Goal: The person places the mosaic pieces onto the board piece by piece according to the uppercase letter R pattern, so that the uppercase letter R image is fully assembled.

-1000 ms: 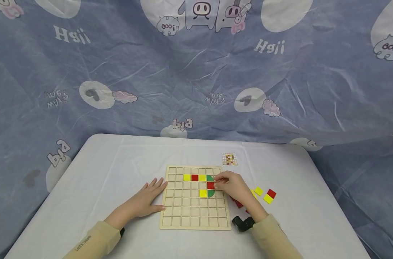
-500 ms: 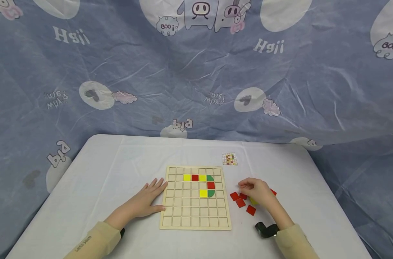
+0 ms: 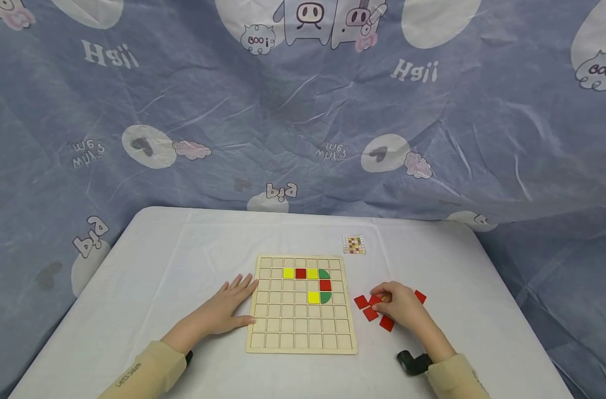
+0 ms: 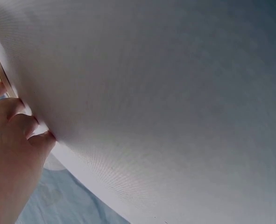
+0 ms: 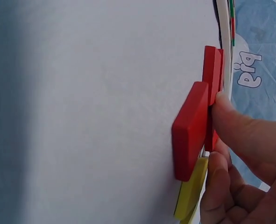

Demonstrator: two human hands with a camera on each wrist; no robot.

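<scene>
My left hand [image 3: 225, 310] lies with spread, straight fingers against the left edge of a wooden grid board [image 3: 288, 326]. In the left wrist view its fingertips [image 4: 44, 140] rest near the board's edge. Several red, yellow and green tiles sit in the board's upper right cells, among them a red square [image 3: 325, 285] and a yellow square [image 3: 314, 297]. To the right of the board, my right hand [image 3: 401, 305] pinches a red tile [image 3: 376, 300] between thumb and curled fingers. A nearer red tile [image 5: 190, 133] and a yellow tile [image 5: 191, 191] show beside it in the right wrist view.
More loose red tiles [image 3: 361, 302] lie around the right hand, one [image 3: 420, 296] just beyond it. A small printed pattern card [image 3: 354, 244] lies behind the board. A black device [image 3: 413, 363] is at the right wrist. A patterned blue cloth [image 3: 303, 111] hangs behind the white table.
My right hand has left the board's upper right cells, moved right to the loose tiles and come down on a red one. The left hand and the board have stayed still.
</scene>
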